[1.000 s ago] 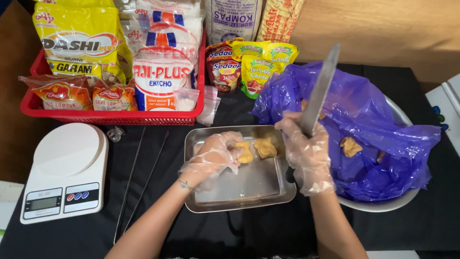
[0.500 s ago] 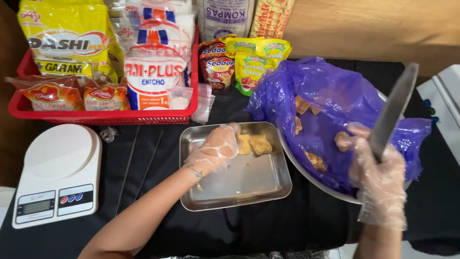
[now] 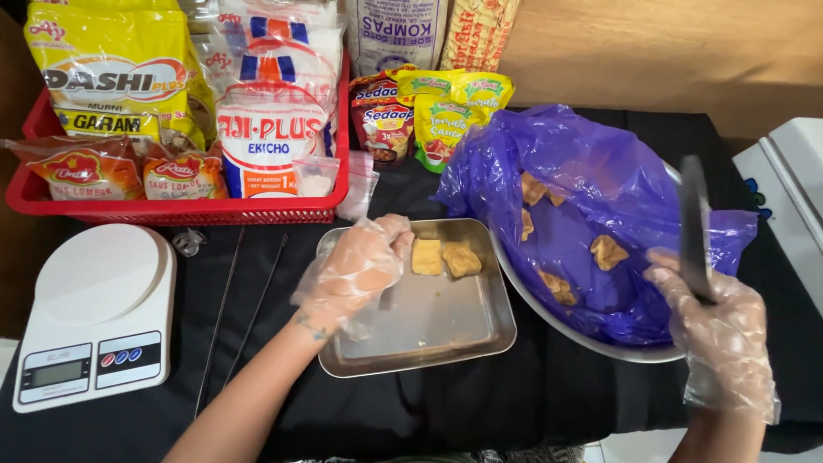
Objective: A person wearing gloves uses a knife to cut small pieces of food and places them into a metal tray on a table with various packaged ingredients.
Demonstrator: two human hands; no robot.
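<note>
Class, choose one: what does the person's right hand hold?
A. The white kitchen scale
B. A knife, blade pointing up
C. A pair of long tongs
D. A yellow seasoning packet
B: the gloved right hand grips a knife with its blade pointing up, beside the purple-bag-lined bowl; the scale sits untouched.

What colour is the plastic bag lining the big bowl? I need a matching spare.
Purple, a translucent plastic bag in the metal bowl; clearest in the head view.
</note>
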